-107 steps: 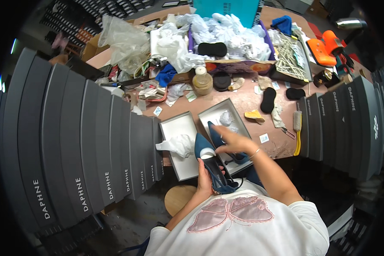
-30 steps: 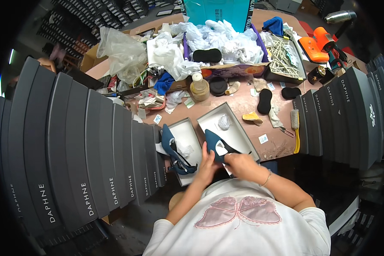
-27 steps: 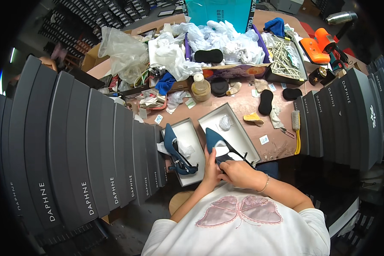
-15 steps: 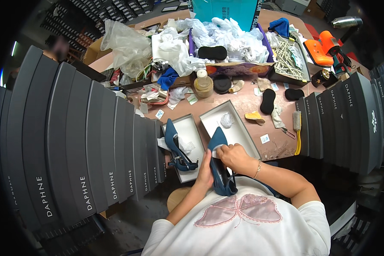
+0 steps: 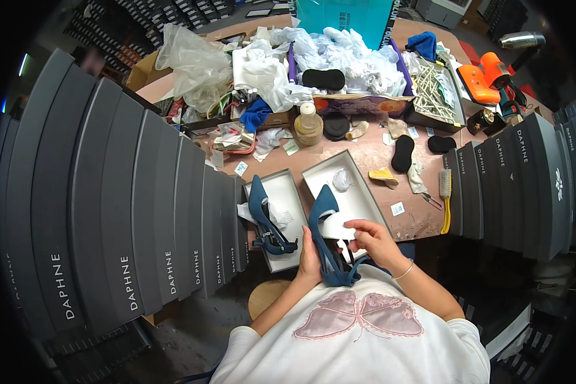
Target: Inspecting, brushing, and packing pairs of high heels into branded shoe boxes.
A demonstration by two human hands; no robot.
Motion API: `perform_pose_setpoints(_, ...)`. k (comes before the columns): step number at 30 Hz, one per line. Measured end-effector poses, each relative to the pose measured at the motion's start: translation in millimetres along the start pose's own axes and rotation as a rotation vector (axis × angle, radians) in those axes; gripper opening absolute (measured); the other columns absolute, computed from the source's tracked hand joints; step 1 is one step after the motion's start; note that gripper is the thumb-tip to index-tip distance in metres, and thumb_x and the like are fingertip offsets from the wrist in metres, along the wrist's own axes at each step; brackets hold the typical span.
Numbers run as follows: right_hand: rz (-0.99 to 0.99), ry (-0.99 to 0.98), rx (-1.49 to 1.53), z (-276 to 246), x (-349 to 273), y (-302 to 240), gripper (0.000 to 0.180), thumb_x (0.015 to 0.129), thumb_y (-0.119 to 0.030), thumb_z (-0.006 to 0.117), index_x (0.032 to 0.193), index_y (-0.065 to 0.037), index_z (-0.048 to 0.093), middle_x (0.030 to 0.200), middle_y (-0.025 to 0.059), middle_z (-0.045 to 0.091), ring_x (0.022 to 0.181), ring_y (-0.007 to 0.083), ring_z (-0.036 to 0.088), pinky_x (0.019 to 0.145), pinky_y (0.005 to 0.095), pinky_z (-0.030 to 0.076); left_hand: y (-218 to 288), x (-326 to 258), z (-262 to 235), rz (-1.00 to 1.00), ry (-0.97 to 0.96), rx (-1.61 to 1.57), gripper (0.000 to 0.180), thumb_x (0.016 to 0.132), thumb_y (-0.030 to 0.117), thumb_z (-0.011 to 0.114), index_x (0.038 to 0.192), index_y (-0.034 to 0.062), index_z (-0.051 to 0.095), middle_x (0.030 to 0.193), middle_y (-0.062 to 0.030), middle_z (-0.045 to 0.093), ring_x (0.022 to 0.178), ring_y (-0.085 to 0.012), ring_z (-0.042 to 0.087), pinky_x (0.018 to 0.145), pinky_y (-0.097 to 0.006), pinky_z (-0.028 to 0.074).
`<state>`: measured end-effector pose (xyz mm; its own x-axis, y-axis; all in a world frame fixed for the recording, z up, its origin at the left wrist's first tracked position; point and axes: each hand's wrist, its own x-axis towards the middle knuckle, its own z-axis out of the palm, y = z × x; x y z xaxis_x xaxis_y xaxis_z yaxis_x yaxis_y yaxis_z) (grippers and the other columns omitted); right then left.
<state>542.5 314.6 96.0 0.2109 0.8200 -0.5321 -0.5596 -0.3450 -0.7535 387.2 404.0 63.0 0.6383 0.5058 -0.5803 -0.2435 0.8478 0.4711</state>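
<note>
Fingers of our left hand [image 5: 310, 262] grasp the blue shoe [image 5: 325, 203]; our right hand [image 5: 379, 246], hold unclear, probably adjusts its white insert [image 5: 335, 226]; next calls for steadiness.

The held shoe [image 5: 324, 203] was dk blue w/ a pointed toe, toe pointing away from the person, opening up, its side against the L hand [image 5: 310, 259]. A thin white piece [image 5: 336, 226] showed by its opening, next to the R hand [image 5: 376, 244]; unclear if any was inside. The 2nd shoe [image 5: 260, 197], same blue w/ straps, lay tilted in the L box [image 5: 283, 185], toe also away.
</note>
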Motion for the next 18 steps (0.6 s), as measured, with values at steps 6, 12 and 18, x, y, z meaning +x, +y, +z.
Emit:
perform_pose_setpoints(6,-0.692,0.046,-1.309,2,-7,5,0.021,0.08,-0.011,0.064,0.101,-0.008,0.065,0.076,0.0122,0.062,0.064,0.0249,0.064,0.058,0.0331,0.051,2,-2,24,0.172,0.022,0.103,0.064,0.096,0.061,0.031,0.125,0.007,0.046,0.104,-0.005,0.06,0.086,-0.0154,0.062,0.069,-0.031,0.054)
perform_pose_setpoints(12,-0.778,0.059,-1.565,25,12,7,0.008,0.083,-0.016,0.058,0.082,-0.008,0.057,0.068,0.0073,0.058,0.054,0.0264,0.061,0.048,0.039,0.049,-10,0,17,0.281,-0.057,0.175,0.058,0.102,0.05,0.024,0.138,0.0053,0.036,0.135,-0.0071,0.044,0.125,-0.0169,0.038,0.108,-0.031,0.026)
perform_pose_setpoints(18,-0.616,0.019,-1.413,29,52,19,0.014,0.081,-0.014,0.061,0.091,-0.004,0.061,0.076,0.0133,0.064,0.07,0.0321,0.065,0.061,0.0406,0.051,-41,14,-17,0.305,0.12,0.195,0.06,0.101,0.052,0.026,0.137,0.0043,0.037,0.138,-0.009,0.043,0.128,-0.0175,0.038,0.109,-0.032,0.026)
